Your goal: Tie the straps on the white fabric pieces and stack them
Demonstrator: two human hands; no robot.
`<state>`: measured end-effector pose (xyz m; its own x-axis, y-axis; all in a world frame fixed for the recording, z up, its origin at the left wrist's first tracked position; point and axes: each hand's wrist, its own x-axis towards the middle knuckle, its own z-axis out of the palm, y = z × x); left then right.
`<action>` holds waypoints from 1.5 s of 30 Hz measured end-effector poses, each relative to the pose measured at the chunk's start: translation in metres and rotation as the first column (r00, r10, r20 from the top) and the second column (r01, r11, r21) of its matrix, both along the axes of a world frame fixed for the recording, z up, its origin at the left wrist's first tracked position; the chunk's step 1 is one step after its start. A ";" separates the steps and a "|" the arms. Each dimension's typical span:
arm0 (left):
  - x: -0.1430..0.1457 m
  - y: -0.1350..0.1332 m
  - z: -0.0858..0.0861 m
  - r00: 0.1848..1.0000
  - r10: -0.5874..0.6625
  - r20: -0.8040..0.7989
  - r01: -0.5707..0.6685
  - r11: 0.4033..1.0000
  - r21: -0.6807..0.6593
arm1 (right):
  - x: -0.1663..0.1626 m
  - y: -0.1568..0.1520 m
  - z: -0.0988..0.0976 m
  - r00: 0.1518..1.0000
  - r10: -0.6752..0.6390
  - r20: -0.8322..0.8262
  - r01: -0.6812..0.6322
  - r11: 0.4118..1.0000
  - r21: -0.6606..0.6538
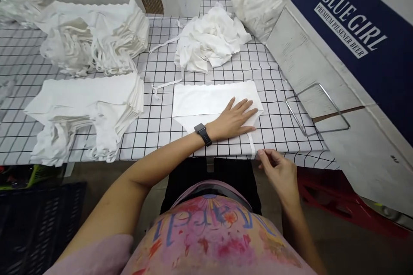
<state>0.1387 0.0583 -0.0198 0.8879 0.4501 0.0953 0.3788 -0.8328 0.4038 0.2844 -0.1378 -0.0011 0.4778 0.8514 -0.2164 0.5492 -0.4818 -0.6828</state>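
A white cloth piece (206,99) lies flat on the checked table (155,124) in front of me. My left hand (234,119), with a black watch on its wrist, rests flat and open on the cloth's right part. My right hand (277,169) is at the table's front edge, its fingers pinched on the end of a thin white strap (251,144) that hangs from the cloth.
Two stacks of folded white cloth (93,107) sit at the left, one behind the other. A loose white heap (209,41) lies behind the flat piece. A metal wire frame (318,109) lies at the right by cardboard boxes (351,34). A black crate (35,219) is below left.
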 end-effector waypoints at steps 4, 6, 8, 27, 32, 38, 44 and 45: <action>0.006 -0.011 -0.020 0.999 0.040 0.004 -0.040 0.998 0.053 | 0.003 -0.016 -0.027 0.998 -0.036 -0.046 0.034 0.999 -0.030; 0.005 -0.013 -0.027 0.998 0.045 0.036 -0.048 0.995 0.088 | 0.004 -0.016 -0.040 0.981 -0.061 -0.184 0.066 0.998 0.018; 0.004 -0.014 -0.030 0.997 0.048 0.056 -0.054 0.992 0.118 | 0.003 -0.014 -0.050 0.936 -0.024 -0.351 0.047 0.997 0.057; 0.007 -0.012 -0.030 0.996 0.069 0.060 -0.072 0.996 0.060 | 0.011 -0.093 -0.002 0.913 0.307 -0.267 -0.322 0.947 -0.013; 0.007 -0.010 -0.031 0.993 0.067 0.097 -0.068 0.998 0.007 | 0.011 -0.111 0.013 0.926 0.183 -0.330 -0.236 0.963 -0.129; 0.008 -0.008 -0.030 0.990 0.074 0.121 -0.069 0.997 -0.045 | 0.010 -0.134 0.002 0.958 0.281 -0.060 -0.287 0.943 -0.167; 0.008 -0.008 -0.030 0.993 0.068 0.093 -0.067 0.998 -0.012 | 0.017 -0.132 -0.039 0.964 0.252 0.084 -0.245 0.965 -0.088; 0.008 -0.008 -0.030 0.994 0.066 0.088 -0.066 0.998 -0.006 | 0.017 -0.123 -0.041 0.969 0.217 0.118 -0.214 0.976 -0.033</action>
<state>0.1465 0.0499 -0.0498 0.8446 0.5075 0.1707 0.3954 -0.8061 0.4403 0.3014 -0.2605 -0.0420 0.3072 0.9331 -0.1868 0.7189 -0.3561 -0.5969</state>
